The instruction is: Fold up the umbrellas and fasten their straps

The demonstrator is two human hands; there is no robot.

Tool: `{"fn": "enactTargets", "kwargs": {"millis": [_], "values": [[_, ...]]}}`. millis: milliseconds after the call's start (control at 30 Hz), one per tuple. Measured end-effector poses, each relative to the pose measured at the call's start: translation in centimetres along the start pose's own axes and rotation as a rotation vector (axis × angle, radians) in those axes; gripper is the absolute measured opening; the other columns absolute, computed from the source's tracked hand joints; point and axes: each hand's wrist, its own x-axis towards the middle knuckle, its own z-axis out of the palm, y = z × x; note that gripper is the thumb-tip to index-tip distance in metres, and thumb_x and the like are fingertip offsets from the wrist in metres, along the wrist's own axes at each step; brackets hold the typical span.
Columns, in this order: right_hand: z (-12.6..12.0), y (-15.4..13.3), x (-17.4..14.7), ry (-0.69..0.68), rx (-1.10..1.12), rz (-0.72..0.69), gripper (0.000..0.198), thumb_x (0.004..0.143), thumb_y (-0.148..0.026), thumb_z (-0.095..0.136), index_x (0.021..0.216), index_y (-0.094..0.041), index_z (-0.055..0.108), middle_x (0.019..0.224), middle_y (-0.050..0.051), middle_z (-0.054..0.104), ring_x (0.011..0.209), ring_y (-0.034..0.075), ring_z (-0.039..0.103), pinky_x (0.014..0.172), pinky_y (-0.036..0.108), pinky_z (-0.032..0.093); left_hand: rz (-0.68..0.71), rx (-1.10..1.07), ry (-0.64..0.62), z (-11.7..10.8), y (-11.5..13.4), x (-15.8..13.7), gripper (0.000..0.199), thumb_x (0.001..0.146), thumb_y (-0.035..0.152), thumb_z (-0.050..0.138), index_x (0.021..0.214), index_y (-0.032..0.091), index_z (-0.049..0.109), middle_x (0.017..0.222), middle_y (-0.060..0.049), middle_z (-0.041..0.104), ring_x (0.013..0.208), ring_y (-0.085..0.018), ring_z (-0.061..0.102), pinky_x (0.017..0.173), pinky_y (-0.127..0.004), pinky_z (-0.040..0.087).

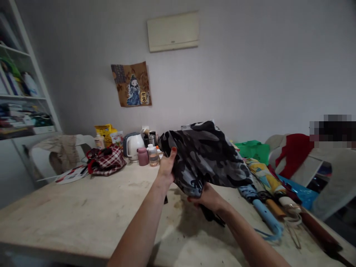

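A grey and black camouflage umbrella (205,152) is held up over the table, its cloth loose and partly spread. My left hand (167,167) is closed on the left edge of the cloth, thumb up and the other fingers hidden behind the fabric. Lower down, my right hand (208,198) is closed around the gathered bottom part of the same umbrella. A dark piece, perhaps the handle or strap, hangs below that hand. Just right of it, a folded umbrella with a light blue handle (264,215) lies on the table.
Several folded umbrellas lie along the right side, one with a yellow patterned canopy (264,174). A white kettle (135,144), a pink jar (142,156), a clear bottle (153,155) and a plaid bag (107,161) stand at the back left. A person sits at the far right.
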Motion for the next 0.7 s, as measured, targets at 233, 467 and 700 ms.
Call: {"fn": "enactTargets", "kwargs": {"millis": [233, 467, 700], "values": [[0.2, -0.5, -0.3, -0.084, 0.059, -0.009, 0.008, 0.053, -0.018, 0.064, 0.050, -0.014, 0.058, 0.044, -0.002, 0.054, 0.042, 0.010, 0.050, 0.044, 0.020, 0.039, -0.056, -0.086, -0.054, -0.8, -1.5, -1.5, 0.070, 0.050, 0.058, 0.088, 0.105, 0.022, 0.066, 0.103, -0.008, 0.074, 0.109, -0.027, 0.065, 0.095, -0.040, 0.053], [-0.1, 0.2, -1.2, -0.421, 0.219, 0.163, 0.031, 0.048, -0.025, 0.081, 0.046, -0.015, 0.052, 0.044, -0.003, 0.057, 0.039, 0.010, 0.053, 0.039, 0.018, 0.042, -0.236, -0.177, -0.174, -2.4, -2.1, -2.5, 0.077, 0.040, 0.076, 0.079, 0.094, 0.022, 0.070, 0.101, -0.010, 0.074, 0.114, -0.033, 0.063, 0.095, -0.046, 0.053], [-0.3, 2.5, -0.3, -0.556, 0.350, 0.199, 0.047, 0.031, -0.037, 0.093, 0.048, -0.014, 0.056, 0.041, -0.002, 0.056, 0.037, 0.013, 0.055, 0.035, 0.021, 0.045, -0.151, -0.125, -0.435, -3.4, -2.8, -3.5, 0.090, 0.046, 0.064, 0.086, 0.119, 0.017, 0.064, 0.104, -0.013, 0.073, 0.115, -0.035, 0.062, 0.100, -0.046, 0.048]]}}
